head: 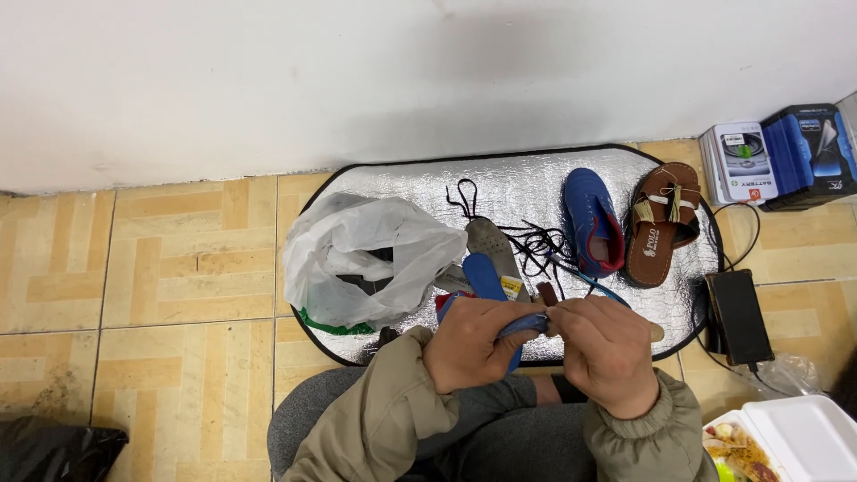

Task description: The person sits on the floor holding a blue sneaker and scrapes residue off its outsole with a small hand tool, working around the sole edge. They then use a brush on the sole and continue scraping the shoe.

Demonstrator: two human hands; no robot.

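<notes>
My left hand (471, 343) and my right hand (603, 350) meet above my lap, both gripping a blue shoe (527, 325) with a blue lace trailing from it. The shoe is mostly covered by my fingers. Just beyond my hands a blue insole (483, 275) and a grey insole (494, 242) lie on a silver foil mat (536, 183). Black laces (528, 241) are tangled on the mat past the insoles. A second blue shoe (591, 220) with a red lining lies further right on the mat.
A white plastic bag (361, 254) sits on the mat's left part. A brown sandal (662, 221) lies at its right end. Boxes (778, 156) stand against the wall, a black device with a cable (737, 314) rests on the tiles, and an open food container (786, 442) is at lower right.
</notes>
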